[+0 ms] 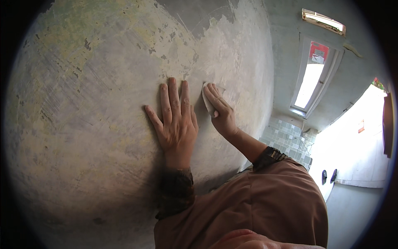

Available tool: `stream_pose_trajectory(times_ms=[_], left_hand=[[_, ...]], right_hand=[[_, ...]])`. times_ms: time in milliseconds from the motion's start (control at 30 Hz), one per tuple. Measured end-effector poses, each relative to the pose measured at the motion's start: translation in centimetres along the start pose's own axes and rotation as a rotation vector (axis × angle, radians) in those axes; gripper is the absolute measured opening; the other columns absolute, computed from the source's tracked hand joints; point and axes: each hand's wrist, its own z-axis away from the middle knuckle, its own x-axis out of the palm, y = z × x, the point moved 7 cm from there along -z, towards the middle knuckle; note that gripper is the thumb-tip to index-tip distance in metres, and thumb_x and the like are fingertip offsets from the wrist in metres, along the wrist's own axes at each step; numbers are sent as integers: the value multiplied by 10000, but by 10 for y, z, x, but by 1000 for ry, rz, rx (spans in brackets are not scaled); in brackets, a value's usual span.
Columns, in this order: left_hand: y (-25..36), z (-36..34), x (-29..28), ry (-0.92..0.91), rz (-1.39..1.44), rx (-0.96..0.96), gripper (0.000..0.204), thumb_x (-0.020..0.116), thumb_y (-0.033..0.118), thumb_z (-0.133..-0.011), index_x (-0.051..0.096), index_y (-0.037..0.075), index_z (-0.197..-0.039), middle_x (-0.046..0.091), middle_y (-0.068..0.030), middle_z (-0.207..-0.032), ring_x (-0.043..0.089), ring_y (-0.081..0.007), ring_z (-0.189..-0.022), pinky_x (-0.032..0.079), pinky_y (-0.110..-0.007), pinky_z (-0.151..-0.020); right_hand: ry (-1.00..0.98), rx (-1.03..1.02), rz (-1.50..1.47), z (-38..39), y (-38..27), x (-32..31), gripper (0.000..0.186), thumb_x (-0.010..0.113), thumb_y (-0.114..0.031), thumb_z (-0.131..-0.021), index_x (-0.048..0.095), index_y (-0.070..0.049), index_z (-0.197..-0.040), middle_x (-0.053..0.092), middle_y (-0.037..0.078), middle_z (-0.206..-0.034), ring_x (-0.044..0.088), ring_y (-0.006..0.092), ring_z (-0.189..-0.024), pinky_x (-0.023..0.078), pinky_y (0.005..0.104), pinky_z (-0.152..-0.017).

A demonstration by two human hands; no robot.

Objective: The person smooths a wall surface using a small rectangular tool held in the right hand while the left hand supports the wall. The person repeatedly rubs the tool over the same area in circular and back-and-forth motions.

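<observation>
A large wall (pixel 91 99) with worn, patchy paint and scratches fills the left and middle of the view. My left hand (pixel 176 124) lies flat against it, fingers stretched out and spread, holding nothing. To its right, my right hand (pixel 224 114) presses a folded pale sheet that looks like sandpaper (pixel 207 101) against the same wall. The sheet sticks out beside the fingers and thumb; the rest of it is hidden under the hand. Both forearms have dark patterned cuffs.
A narrow window (pixel 309 79) sits in the grey-green wall on the right, with a small bright opening (pixel 325 20) above it. Lower down are small square tiles (pixel 284 139). A bright doorway (pixel 356 137) stands at the far right, with dark slippers (pixel 324 177) on the floor.
</observation>
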Motion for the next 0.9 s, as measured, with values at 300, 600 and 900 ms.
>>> stream_pose_trajectory(times_ms=[300,600,900], left_hand=[[1,0,0,-6,-20,15,657,568,422,-946,352,268,-1546,313,-30,-1616,260,-227,-1500,8,-646,-1204],[2,1,-5,19,-25,4,644,563,421,-949,361,268,-1541,335,-11,-1605,273,-218,-1494,33,-646,-1206],[2,2,-2,16,-30,12,637,555,417,-953,360,269,-1541,324,-6,-1611,262,-216,-1498,22,-649,-1205]], right_hand=[[73,123,-45,-24,21,-13,632,507,121,-861,516,-135,-1439,478,132,-1486,425,267,-1402,380,358,-1152],[26,-151,-76,8,-19,-12,523,487,130,-902,564,-56,-1385,498,180,-1463,445,307,-1381,394,380,-1145],[34,144,-37,-19,14,-9,519,441,136,-902,563,-28,-1379,507,192,-1456,445,297,-1389,374,366,-1153]])
